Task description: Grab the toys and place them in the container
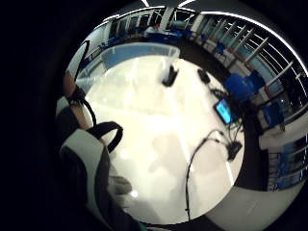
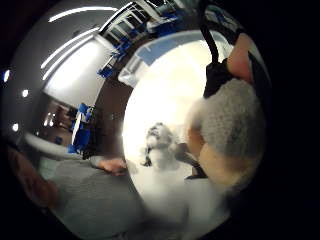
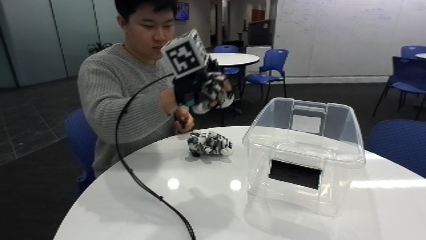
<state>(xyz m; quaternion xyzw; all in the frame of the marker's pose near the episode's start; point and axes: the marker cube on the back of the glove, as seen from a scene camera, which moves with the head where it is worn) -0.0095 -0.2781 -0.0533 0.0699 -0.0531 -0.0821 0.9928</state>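
the gloved right hand (image 3: 203,92) is raised above the table (image 3: 133,200), curled round a plush toy (image 3: 216,95). the carrying step seems in hand (a zebra toy (image 3: 208,143) waits on the table); next it must cross to the clear container (image 3: 305,152) and let go.

This looks like an office meeting room or a break area. A person sits at a round white table (image 3: 219,200), and a second round table (image 3: 229,58) stands behind with blue chairs (image 3: 266,70) around it; more blue chairs (image 3: 407,75) stand at the right. A large whiteboard (image 3: 346,35) covers the far wall, and the floor (image 3: 40,125) is dark carpet. Glass partition walls (image 3: 40,40) run along the left side. In the palm views, long strip lights (image 2: 75,15) cross the ceiling and a row of tall windows or glass panels (image 1: 250,43) lines one side of the room.
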